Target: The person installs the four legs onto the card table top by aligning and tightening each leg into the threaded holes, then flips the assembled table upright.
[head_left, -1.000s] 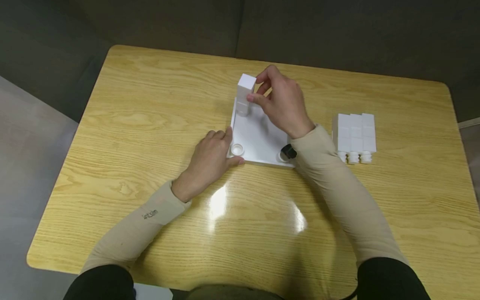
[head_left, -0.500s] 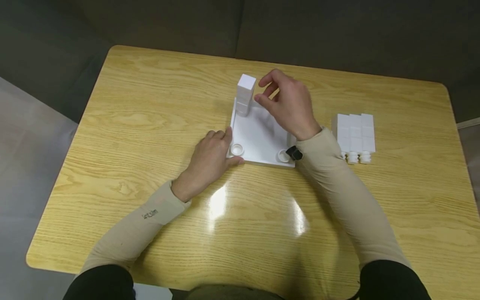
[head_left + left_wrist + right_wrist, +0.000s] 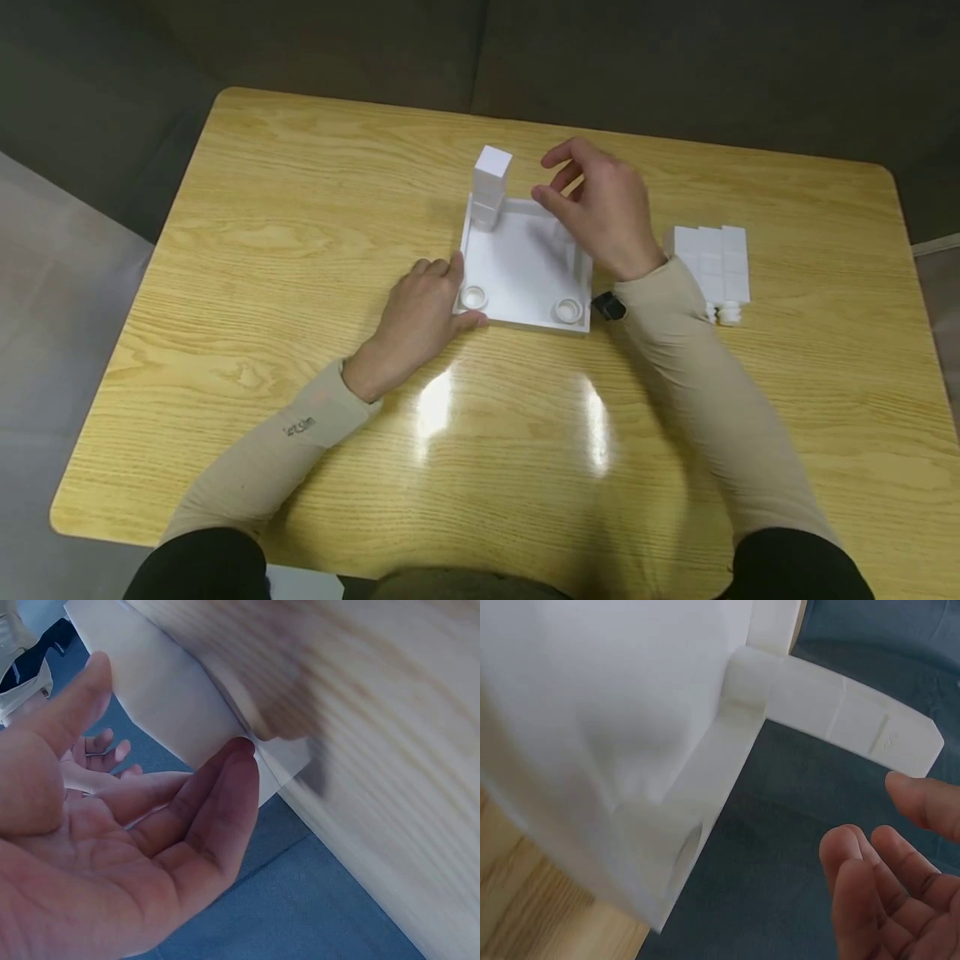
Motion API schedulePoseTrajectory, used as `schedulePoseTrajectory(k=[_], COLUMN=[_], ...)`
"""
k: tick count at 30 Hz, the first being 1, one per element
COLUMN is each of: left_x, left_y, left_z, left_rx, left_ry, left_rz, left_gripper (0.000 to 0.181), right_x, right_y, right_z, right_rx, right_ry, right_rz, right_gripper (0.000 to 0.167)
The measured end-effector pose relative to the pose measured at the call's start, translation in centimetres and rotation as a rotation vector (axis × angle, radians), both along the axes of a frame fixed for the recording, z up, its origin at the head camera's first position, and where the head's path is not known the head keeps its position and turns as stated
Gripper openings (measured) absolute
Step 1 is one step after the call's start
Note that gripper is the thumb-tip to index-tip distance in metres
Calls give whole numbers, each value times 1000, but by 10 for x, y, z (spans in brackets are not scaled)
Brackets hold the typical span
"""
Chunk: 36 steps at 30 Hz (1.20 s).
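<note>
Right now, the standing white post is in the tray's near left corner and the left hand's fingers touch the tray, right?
No, the head view shows the standing white post in the far left corner of the tray. The fingers of the left hand do touch it.

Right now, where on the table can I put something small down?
The table is bare left of the left hand, between the sleeves, nearer than the tray, and right of the white blocks. It's crowded at the tray: left hand holding one corner, upright block at another, right hand close by.
</note>
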<state>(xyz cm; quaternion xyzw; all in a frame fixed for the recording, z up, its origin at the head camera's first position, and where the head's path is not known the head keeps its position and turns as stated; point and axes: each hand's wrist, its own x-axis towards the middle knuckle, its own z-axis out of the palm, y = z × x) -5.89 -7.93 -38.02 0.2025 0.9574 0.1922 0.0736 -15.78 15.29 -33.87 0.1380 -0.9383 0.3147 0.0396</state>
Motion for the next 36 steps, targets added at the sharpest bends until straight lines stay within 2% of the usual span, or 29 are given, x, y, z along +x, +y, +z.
schedulePoseTrajectory(k=[14,22,36], left_x=[-1,-1,0], left_y=[3,3,1], left_z=[-1,-1,-1], left_rx=[4,-7,7], left_ry=[-16,-10,21], left_rz=[-4,-13,-16], left_gripper=[93,92,91], right_x=[7,15,17], right_y=[39,75,107], right_z=[-2,-4,-13], right_rx=[6,49,110], right_ry=[-14,32,21], right_rz=[-67,-125,-151], right_gripper=[30,29,33])
